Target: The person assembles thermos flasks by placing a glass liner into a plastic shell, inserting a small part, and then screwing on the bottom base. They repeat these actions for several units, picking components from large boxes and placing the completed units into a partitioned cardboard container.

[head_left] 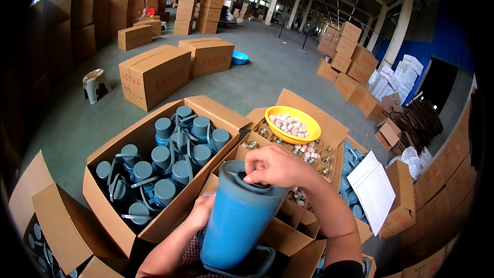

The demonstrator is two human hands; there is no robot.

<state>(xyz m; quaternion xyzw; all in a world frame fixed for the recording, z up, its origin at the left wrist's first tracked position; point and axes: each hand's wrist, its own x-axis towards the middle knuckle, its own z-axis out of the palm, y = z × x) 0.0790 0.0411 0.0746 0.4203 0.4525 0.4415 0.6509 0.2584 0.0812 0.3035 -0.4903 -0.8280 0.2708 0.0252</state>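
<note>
Tilted in front of me is a blue thermos flask casing [237, 221], its wide grey-rimmed end up and a grey handle [265, 262] near its lower end. My left hand [202, 212] is closed against the casing's left side, its fingers partly hidden. Over the rim, my right hand [275, 166] has its fingers bent and pinched down into the recessed end, beside a dark round part. What lies between those fingertips is hidden. Just beyond stands a divided carton [332, 167] with silvery glass necks and pale round caps in its cells.
On the divided carton rests a yellow bowl [272, 118] of pale caps. To the left, an open carton [116, 225] holds several blue-grey flasks with handles. A white sheet [368, 190] lies over more flasks at right. Closed cartons [157, 74] and a stool [95, 85] stand on the floor.
</note>
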